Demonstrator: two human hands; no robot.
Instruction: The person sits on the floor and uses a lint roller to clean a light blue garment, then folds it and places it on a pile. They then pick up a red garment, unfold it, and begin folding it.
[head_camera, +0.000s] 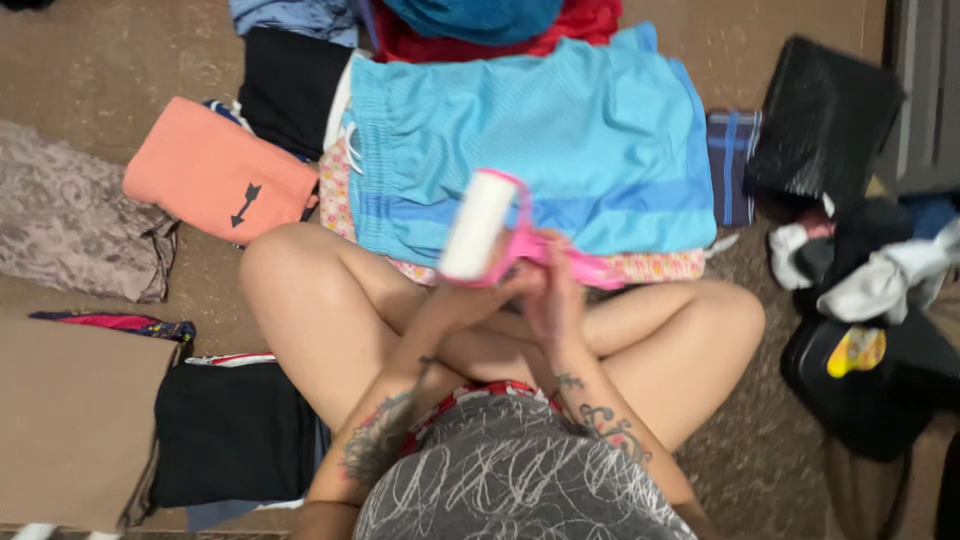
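The person sat cross-legged on the brown floor (120, 60), both hands raised together over the lap. One lint roller (478, 225), with a white roll and a pink handle, was in the hands, just above the near edge of one pair of light blue shorts (560, 140) spread flat on the floor ahead. The left hand (478, 296) was curled around the lower part of the pink handle, fingers pressed together. The right hand (556, 290) was closed on the handle beside it, touching the left; how its fingertips sat I could not tell, because of blur.

Under the shorts lay one floral cloth (650, 266), showing along their near edge. To the left of the shorts lay one folded orange garment (215, 170) with a dark arrow mark, and past it one grey patterned cloth (70, 215) near the left edge. One folded black garment (232, 432) lay by the person's left knee. One black bag (822, 120) rested to the right of the shorts, with a heap of black and white clothes (880, 270) nearer, by the right knee.
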